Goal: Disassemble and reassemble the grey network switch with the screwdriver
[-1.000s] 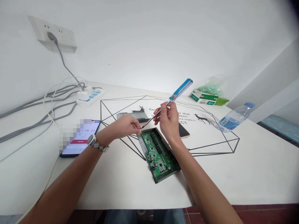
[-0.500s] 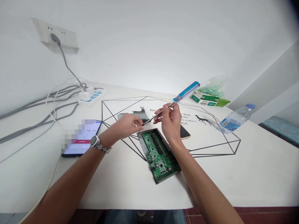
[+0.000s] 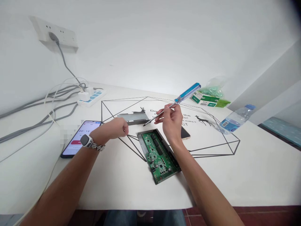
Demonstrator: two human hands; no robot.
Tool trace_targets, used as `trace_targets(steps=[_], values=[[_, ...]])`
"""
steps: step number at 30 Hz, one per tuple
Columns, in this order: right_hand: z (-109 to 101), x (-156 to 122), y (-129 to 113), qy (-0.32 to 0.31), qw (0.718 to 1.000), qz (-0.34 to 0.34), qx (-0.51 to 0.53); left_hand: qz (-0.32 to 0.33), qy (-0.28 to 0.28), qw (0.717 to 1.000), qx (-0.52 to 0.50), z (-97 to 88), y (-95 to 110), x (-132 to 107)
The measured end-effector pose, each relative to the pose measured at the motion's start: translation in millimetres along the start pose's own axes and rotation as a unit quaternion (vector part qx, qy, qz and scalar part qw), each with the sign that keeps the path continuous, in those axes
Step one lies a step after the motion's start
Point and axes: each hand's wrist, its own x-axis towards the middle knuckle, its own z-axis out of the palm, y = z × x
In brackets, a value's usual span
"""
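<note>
My right hand [image 3: 171,121] pinches the metal shaft of a screwdriver [image 3: 188,93] with a clear blue handle. The handle slants up to the right, and the dark tip points down to the left, just above the table. Beneath it a green circuit board [image 3: 158,153] lies in an open metal tray, angled towards me. My left hand [image 3: 115,128] is left of the tip with its fingers curled in; whatever they may hold is hidden. Behind that hand a flat grey metal plate [image 3: 135,118] rests on the table.
A phone [image 3: 86,131] with a lit timer screen lies at the left, and a dark phone [image 3: 185,133] is partly behind my right wrist. A power strip [image 3: 91,98] with cables stands at the back left. Small boxes [image 3: 205,99] and a water bottle [image 3: 237,120] are at the right.
My left hand has drawn away from the screwdriver tip, to the left and slightly down, with its fingers curling in. The metal plate shows more fully. My right hand has hardly moved.
</note>
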Motion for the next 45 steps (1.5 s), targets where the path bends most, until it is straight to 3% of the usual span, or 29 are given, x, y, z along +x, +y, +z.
trace_targets(steps=[5,11,16,24,28,31,35,38,41,45], values=[[0.6,-0.8,-0.2,-0.012,1.000,0.007,-0.001,-0.038,-0.038,0.998,0.022,-0.4,-6.6,2.4],[-1.0,-0.5,0.7,-0.017,1.000,0.006,-0.002,-0.041,-0.006,0.999,0.033,2.2,-3.7,2.4],[-1.9,0.3,0.4,-0.018,1.000,0.011,-0.009,-0.054,-0.013,0.997,0.048,4.4,4.8,0.0],[-5.0,2.8,0.3,-0.016,1.000,0.015,-0.006,-0.070,-0.001,0.997,0.033,2.5,-3.8,-3.9],[-7.1,3.0,-1.5,-0.020,1.000,0.015,-0.007,0.007,0.019,0.999,0.040,5.2,7.5,-1.1],[-10.5,5.9,-5.0,-0.028,0.999,0.012,-0.030,0.102,0.036,0.994,-0.004,19.5,21.8,6.3],[-19.7,12.3,-8.3,-0.065,0.993,0.024,-0.095,0.146,0.055,0.988,0.001,39.1,30.5,16.2],[-35.7,12.1,-6.5,-0.094,0.978,0.047,-0.182,0.164,0.071,0.984,-0.004,41.0,28.9,17.9],[-60.9,3.4,-0.8,-0.145,0.945,0.068,-0.285,0.159,0.100,0.982,0.023,37.4,26.4,17.4],[-90.8,-13.4,6.2,-0.221,0.867,0.139,-0.425,0.150,0.108,0.983,0.014,36.7,23.1,19.1]])
